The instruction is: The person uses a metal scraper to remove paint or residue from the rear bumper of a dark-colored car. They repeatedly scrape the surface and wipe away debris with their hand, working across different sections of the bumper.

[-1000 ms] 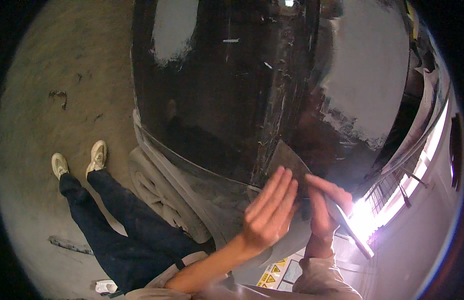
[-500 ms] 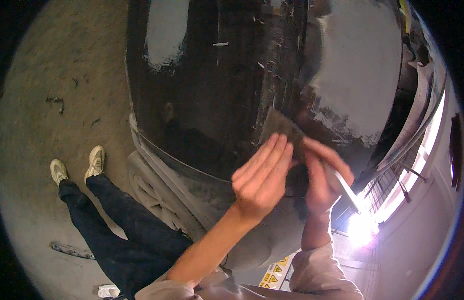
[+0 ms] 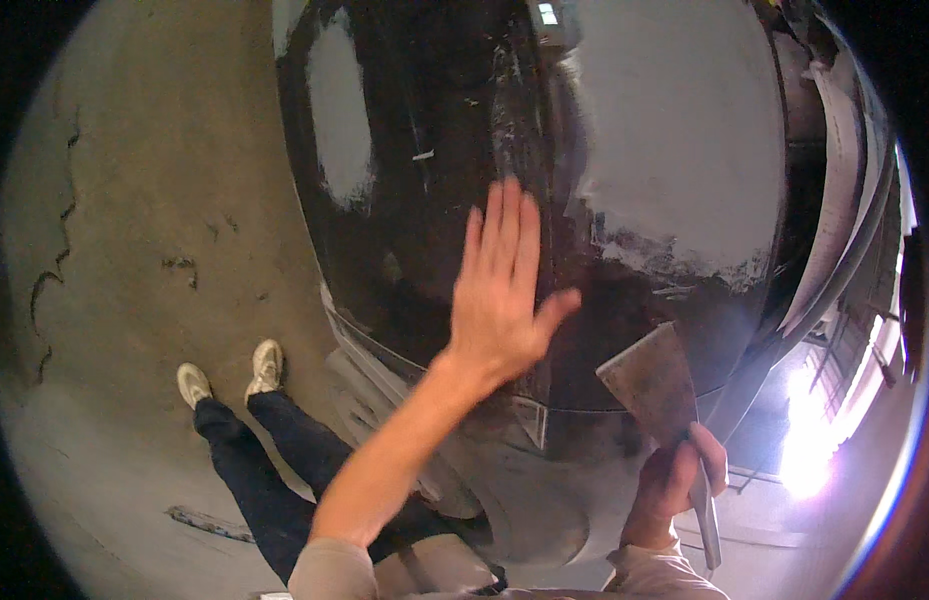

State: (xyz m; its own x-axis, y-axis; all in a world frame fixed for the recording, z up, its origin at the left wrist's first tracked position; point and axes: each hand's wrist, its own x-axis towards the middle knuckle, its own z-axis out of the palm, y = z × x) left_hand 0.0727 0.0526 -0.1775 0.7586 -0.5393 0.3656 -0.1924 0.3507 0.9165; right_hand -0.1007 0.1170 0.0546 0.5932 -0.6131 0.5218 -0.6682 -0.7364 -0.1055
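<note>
A dark car body panel (image 3: 414, 255) lies in front of me, with a narrow grey filler patch (image 3: 341, 125) on its left and a broad grey filler patch (image 3: 684, 140) on its right. Flat against the dark strip between them rests my left hand (image 3: 499, 310), fingers stretched forward and thumb out to the side, holding nothing. My right hand (image 3: 682, 472) grips the handle of a putty knife (image 3: 649, 380) lower right. Its wide, stained blade points up and to the left, near the panel's lower edge. Small pale flecks mark the dark surface.
On the left is a concrete floor (image 3: 154, 290) with dark cracks, where my shoes (image 3: 267, 365) stand. A dark strip of debris (image 3: 209, 523) lies by my legs. The car's curved edge (image 3: 829, 180) runs along the right, near a glaring light (image 3: 809, 455).
My left hand has left the putty knife blade and moved forward, flat onto the panel. My right hand has drawn the knife back toward the lower right. The view has shifted.
</note>
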